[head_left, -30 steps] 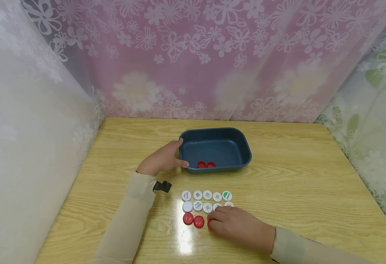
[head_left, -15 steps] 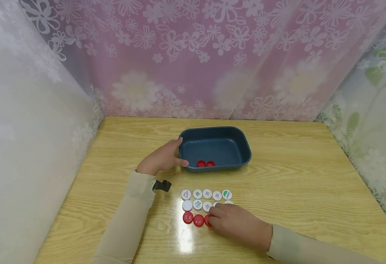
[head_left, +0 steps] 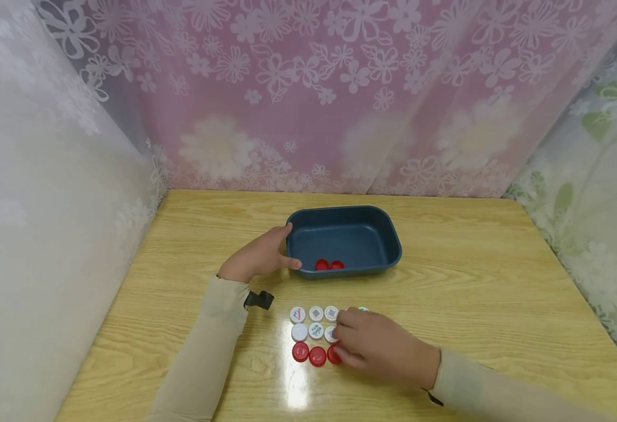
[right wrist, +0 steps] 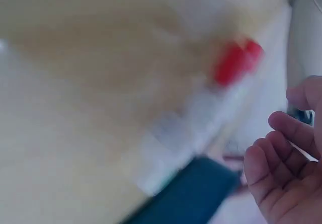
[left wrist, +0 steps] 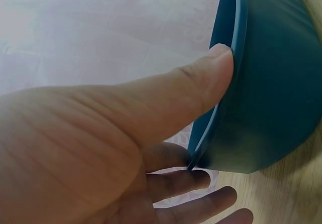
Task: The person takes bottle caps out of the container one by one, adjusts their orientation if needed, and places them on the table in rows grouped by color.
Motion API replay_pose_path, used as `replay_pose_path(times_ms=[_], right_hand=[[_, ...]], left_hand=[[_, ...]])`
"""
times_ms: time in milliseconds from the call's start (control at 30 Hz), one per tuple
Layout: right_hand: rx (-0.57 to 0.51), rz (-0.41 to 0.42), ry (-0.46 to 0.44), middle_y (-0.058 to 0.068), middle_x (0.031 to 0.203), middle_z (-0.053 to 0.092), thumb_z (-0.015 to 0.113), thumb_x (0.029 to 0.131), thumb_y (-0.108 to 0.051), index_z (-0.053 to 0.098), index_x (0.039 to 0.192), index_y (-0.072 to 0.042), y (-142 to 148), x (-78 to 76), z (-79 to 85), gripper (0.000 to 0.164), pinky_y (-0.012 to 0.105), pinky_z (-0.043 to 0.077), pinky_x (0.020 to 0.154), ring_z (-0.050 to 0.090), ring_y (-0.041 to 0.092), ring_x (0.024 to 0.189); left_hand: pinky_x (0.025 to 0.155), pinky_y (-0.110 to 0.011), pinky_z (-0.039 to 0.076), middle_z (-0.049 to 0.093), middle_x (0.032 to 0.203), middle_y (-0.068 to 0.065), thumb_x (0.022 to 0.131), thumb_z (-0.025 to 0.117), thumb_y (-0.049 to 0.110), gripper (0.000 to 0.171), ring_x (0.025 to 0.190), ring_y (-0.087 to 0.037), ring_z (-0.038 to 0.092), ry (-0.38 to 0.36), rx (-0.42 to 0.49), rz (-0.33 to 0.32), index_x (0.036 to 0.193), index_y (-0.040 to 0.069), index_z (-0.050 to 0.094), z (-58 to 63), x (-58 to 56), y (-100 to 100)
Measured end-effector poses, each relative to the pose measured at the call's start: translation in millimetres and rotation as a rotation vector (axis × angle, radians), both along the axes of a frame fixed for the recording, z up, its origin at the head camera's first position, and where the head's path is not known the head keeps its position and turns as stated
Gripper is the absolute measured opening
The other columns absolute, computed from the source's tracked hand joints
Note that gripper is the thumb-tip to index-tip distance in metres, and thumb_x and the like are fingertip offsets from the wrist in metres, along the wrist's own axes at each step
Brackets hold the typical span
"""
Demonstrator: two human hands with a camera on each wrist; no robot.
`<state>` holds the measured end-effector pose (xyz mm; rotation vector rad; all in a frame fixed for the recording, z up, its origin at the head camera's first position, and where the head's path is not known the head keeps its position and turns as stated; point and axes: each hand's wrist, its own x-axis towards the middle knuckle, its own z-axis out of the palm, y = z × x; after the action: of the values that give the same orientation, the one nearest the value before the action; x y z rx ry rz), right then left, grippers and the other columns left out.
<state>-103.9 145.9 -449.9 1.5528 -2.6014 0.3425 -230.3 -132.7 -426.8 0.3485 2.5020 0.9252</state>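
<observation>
My left hand [head_left: 258,255] grips the left end of a dark blue plastic container [head_left: 345,272], thumb at the near corner of the rim and a finger at the far one. In the left wrist view the thumb [left wrist: 216,73] lies on the rim [left wrist: 239,32]; the lower fingers are spread off it. Two red bottle caps [head_left: 329,265] lie inside. My right hand [head_left: 384,346] hovers over the right side of rows of caps, holding nothing, thumb beside the third red cap [head_left: 334,354]. Its loosely bent fingers [right wrist: 259,168] show apart from the thumb in the right wrist view.
Two rows of white caps [head_left: 316,330] stand below the container, partly hidden by the right hand. In front lie two more red caps, one at the left end [head_left: 300,351], one in the middle [head_left: 317,356]. Floral curtains [head_left: 287,117] enclose the wooden table [head_left: 471,264].
My right hand shifted the third red cap left against its neighbour, then let go and lifted slightly, its fingers now reaching farther over the white caps. The left hand stays on the container.
</observation>
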Motion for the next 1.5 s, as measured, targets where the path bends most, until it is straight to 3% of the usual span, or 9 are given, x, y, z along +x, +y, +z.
replay_pose_path(times_ms=[133,267,400,567,700,800,1033,1333,1500], right_hand=[[-0.122,-0.136,-0.084,-0.004,0.094,0.060,0.074,0.094,-0.021,0.071,0.103,-0.014,3.5,-36.9,30.6,0.012,0.024,0.052,0.070,0.053,0.008,0.078],[-0.112,-0.299,-0.183,-0.003,0.092,0.057,0.073,0.097,-0.023,0.066,0.119,-0.009,6.2,-83.0,57.1,0.027,0.030,0.048,0.069,0.050,0.011,0.076],[0.062,-0.339,-0.243,-0.003,0.092,0.058,0.073,0.098,-0.028,0.065,0.123,-0.009,3.5,-121.6,68.1,0.033,0.033,0.048,0.070,0.050,0.011,0.075],[0.365,-0.315,-0.294,-0.004,0.082,0.061,0.073,0.096,-0.043,0.069,0.101,-0.014,-13.6,-150.5,62.1,0.029,0.033,0.047,0.066,0.053,0.011,0.069],[0.566,-0.361,-0.364,-0.004,0.072,0.057,0.069,0.096,-0.053,0.067,0.087,-0.016,-34.0,-162.0,46.7,0.038,0.033,0.043,0.063,0.052,0.014,0.064],[0.626,-0.369,-0.379,-0.003,0.075,0.060,0.071,0.095,-0.048,0.069,0.089,-0.015,-45.1,-167.0,35.8,0.034,0.034,0.047,0.067,0.056,0.015,0.068],[0.626,-0.348,-0.361,-0.002,0.075,0.064,0.080,0.090,-0.042,0.067,0.084,-0.016,-50.7,-175.4,21.1,0.030,0.034,0.047,0.065,0.057,0.016,0.068],[0.627,-0.314,-0.380,-0.003,0.071,0.061,0.078,0.094,-0.039,0.064,0.079,-0.017,-47.7,-178.2,15.2,0.030,0.033,0.045,0.064,0.055,0.015,0.066],[0.619,-0.321,-0.335,-0.004,0.077,0.063,0.077,0.094,-0.040,0.065,0.088,-0.016,-48.3,-178.6,15.8,0.027,0.035,0.052,0.069,0.059,0.015,0.071]], left_hand=[[0.124,-0.051,0.024,0.017,0.172,-0.011,0.093,0.080,0.035,0.100,0.158,-0.030,0.018,0.004,0.001,0.005,0.167,0.012,0.016,0.9,-0.6,-0.2],[0.124,-0.051,0.025,0.016,0.172,-0.010,0.093,0.080,0.034,0.101,0.158,-0.029,0.018,-0.008,0.004,0.009,0.168,0.014,0.015,1.2,-0.4,-0.3],[0.124,-0.051,0.024,0.016,0.172,-0.010,0.093,0.080,0.034,0.100,0.158,-0.029,0.017,-0.018,0.018,0.008,0.167,0.014,0.016,1.0,0.7,-0.2],[0.125,-0.050,0.024,0.018,0.172,-0.011,0.093,0.080,0.035,0.099,0.158,-0.029,0.018,-0.002,0.013,0.006,0.167,0.013,0.017,0.8,1.3,0.2],[0.125,-0.049,0.024,0.019,0.172,-0.011,0.093,0.080,0.035,0.099,0.158,-0.029,0.019,0.013,0.007,0.000,0.167,0.012,0.017,0.8,1.0,0.7],[0.125,-0.049,0.024,0.019,0.172,-0.012,0.093,0.080,0.034,0.099,0.158,-0.029,0.019,0.016,0.007,-0.006,0.167,0.011,0.017,0.5,0.9,0.9],[0.125,-0.048,0.024,0.018,0.172,-0.011,0.094,0.079,0.034,0.099,0.158,-0.028,0.019,0.006,0.011,-0.001,0.167,0.012,0.016,-1.1,0.7,1.5],[0.125,-0.048,0.024,0.018,0.172,-0.010,0.094,0.079,0.034,0.098,0.158,-0.028,0.019,0.010,-0.002,0.000,0.167,0.012,0.017,-0.5,2.3,2.3],[0.125,-0.049,0.024,0.018,0.172,-0.011,0.094,0.079,0.034,0.099,0.158,-0.028,0.018,0.008,0.004,-0.003,0.167,0.012,0.016,1.8,3.2,0.3]])
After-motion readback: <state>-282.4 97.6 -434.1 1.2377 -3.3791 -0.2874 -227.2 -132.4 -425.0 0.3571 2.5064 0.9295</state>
